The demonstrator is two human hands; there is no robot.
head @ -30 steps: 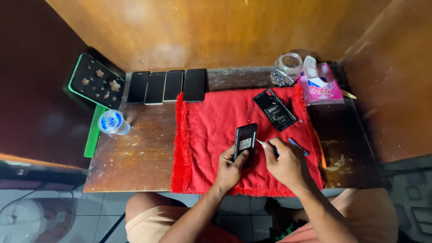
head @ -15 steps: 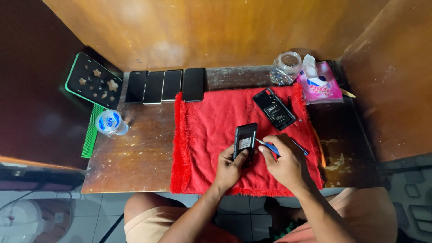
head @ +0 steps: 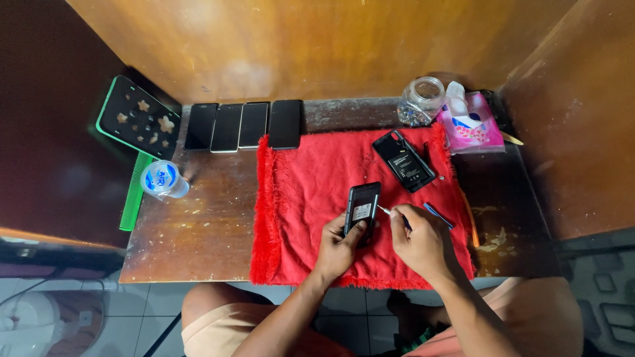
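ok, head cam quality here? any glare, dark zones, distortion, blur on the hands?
Head view: light falls evenly on the red cloth and the wooden back wall; the left side beyond the green-edged tray is deep shadow. Wide-angle bend shows in the table edges. Left hand, right hand and the opened phone look sharp; mild sheen on the four dark phones, no strong glare.

The left hand (head: pixel 338 248) grips an opened phone (head: pixel 362 208) over the red cloth (head: pixel 304 198) on the worktop (head: pixel 198 231); the right hand (head: pixel 420 241) holds a thin tool (head: pixel 385 211) against it.
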